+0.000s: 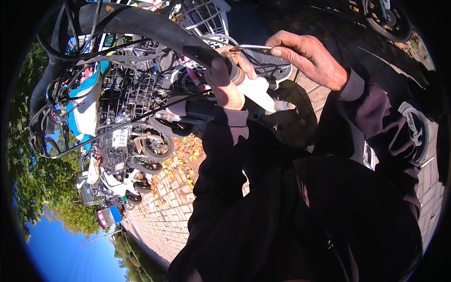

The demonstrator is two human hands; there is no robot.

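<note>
My right hand (pixel 312 58) pinches the end of a slim shiny metal tool (pixel 256 47) between thumb and fingers. Its far tip reaches over the fingers of my left hand (pixel 224 89); I cannot tell its exact kind. That left hand is closed round the steering joint, where a black frame tube (pixel 155 26) ends at a metal ring (pixel 236 74). Beyond the ring, a white fork part (pixel 256 94) slants down to the right. Part of the joint is hidden under my left fingers.
Black cables (pixel 108 56) loop about the tube and handlebar at the left. Parked two-wheelers with a wire basket (pixel 206 19) and a black rack (pixel 134 82) stand close behind. Fallen leaves (pixel 185 157) lie on the brick paving (pixel 162 207). A wheel (pixel 390 21) shows at upper right.
</note>
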